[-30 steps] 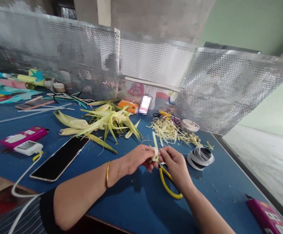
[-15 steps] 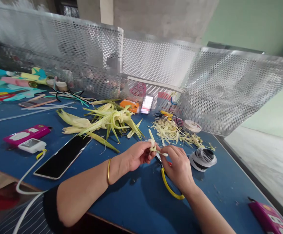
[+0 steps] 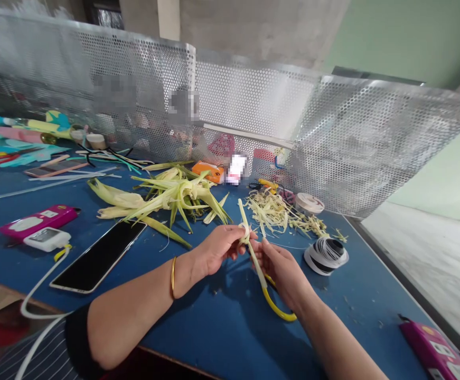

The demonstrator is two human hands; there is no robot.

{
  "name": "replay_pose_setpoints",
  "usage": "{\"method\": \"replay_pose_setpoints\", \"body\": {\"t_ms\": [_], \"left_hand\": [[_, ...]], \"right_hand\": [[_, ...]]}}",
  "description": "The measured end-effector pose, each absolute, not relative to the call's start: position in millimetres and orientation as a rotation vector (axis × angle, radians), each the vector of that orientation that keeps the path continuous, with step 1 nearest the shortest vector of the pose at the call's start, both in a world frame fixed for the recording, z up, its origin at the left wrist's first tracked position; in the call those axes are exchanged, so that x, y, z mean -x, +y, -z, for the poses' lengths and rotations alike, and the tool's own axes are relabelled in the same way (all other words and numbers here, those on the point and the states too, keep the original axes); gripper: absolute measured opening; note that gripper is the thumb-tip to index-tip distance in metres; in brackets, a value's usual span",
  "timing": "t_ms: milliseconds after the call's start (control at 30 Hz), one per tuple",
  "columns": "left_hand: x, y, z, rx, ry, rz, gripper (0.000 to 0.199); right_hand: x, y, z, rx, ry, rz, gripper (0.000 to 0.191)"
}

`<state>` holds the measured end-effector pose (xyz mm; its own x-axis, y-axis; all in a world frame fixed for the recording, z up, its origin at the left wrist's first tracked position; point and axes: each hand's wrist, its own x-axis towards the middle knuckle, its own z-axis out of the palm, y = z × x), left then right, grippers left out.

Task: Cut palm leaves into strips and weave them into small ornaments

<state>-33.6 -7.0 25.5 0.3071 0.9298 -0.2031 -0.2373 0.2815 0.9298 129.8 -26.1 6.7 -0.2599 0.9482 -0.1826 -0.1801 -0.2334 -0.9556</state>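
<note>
My left hand (image 3: 219, 248), a gold bangle on its wrist, pinches a pale corn husk strip (image 3: 258, 266) where it is looped or knotted. One end of the strip points up past the fingers; the longer end hangs down between my hands. My right hand (image 3: 283, 266) is close on the right, fingers bent together near the knot; what they grip is hidden. From about the knot, a fine thread runs toward a spool of white thread (image 3: 325, 256). Under the hands lie scissors with yellow handles (image 3: 279, 309), partly covered by the strip and right hand.
Corn husks (image 3: 178, 195) are heaped beyond my left hand, and shredded husk (image 3: 271, 208) beyond my right. A dark-screened phone (image 3: 99, 256), a magenta box (image 3: 39, 221) and a white device (image 3: 47, 239) lie left. Perforated metal sheeting (image 3: 249, 95) borders the back of the blue table (image 3: 198, 332).
The strip's lower end has swung from sideways at my right fingers to hanging down over the scissors. My right hand has turned and its fingers have come nearer the left hand.
</note>
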Motion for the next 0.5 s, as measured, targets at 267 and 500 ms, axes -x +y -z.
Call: {"method": "replay_pose_setpoints", "body": {"t_ms": [267, 500], "left_hand": [[32, -12, -26, -0.985, 0.856, -0.832, 0.03], [28, -10, -22, -0.865, 0.997, -0.902, 0.022]], "right_hand": [[-127, -25, 4, 0.99, -0.643, -1.649, 0.028], [-118, -35, 1, 1.04, -1.046, -0.889, 0.023]]}}
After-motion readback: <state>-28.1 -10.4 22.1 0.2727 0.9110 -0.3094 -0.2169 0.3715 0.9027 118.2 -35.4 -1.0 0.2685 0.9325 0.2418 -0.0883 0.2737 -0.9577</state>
